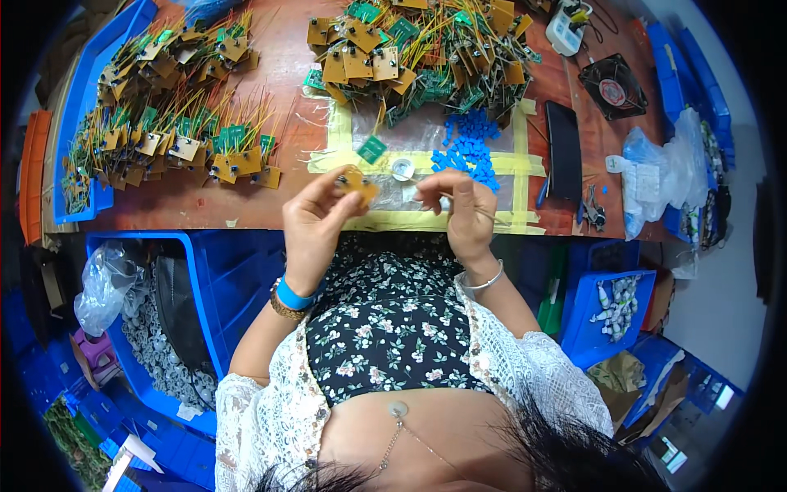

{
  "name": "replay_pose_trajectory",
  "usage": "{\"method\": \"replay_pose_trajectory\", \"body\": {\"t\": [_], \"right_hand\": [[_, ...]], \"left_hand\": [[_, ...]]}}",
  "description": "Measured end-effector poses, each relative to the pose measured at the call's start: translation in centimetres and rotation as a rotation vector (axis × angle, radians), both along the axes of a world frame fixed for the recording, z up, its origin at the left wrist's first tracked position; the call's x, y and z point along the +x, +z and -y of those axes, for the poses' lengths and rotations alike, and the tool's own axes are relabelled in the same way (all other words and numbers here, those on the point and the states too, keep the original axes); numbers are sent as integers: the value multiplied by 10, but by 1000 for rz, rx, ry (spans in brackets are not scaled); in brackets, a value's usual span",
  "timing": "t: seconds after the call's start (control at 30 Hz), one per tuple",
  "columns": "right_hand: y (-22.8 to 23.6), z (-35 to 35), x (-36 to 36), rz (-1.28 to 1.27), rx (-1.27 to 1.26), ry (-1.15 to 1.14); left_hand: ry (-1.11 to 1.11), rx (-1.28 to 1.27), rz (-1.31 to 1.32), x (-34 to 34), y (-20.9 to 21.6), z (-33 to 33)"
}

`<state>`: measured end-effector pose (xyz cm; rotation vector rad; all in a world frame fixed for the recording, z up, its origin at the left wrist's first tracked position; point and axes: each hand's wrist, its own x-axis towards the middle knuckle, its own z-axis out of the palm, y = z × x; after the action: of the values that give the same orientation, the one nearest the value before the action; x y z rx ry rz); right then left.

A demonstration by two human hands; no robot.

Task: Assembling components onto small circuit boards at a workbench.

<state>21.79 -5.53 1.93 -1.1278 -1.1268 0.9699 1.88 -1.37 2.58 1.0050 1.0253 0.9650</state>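
Observation:
My left hand (314, 215) is closed on a small tan circuit board (356, 187), pinched between thumb and fingers. A green circuit board (371, 149) lies just beyond it, seemingly joined by thin wires. My right hand (464, 211) has its fingers curled around a thin stick-like tool (485, 215), whose kind I cannot make out. Between the hands and slightly farther off sits a small round white dish (402, 170). Small blue plastic pieces (469, 148) lie heaped just beyond my right hand. Beneath them is a clear sheet edged with yellow tape (410, 220).
Wired tan and green boards pile up at the far middle (426, 57) and in a blue tray (105, 197) at left. On the right are a black phone-like slab (562, 152), a fan (613, 88), pliers (592, 211) and plastic bags (668, 164). Blue bins (209, 328) flank my lap.

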Motion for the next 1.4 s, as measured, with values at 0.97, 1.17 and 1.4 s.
{"method": "replay_pose_trajectory", "body": {"t": [0.97, 1.17, 1.4], "right_hand": [[-2, -5, 11, 368, 196, -193], [-17, -27, 21, 1088, 227, -318], [-18, -32, 15, 1133, 191, -370]], "left_hand": [[54, -167, 156, 10, 4, 8], [36, -188, 159, 12, 1, 10], [12, -226, 184, 9, 2, 9]]}}
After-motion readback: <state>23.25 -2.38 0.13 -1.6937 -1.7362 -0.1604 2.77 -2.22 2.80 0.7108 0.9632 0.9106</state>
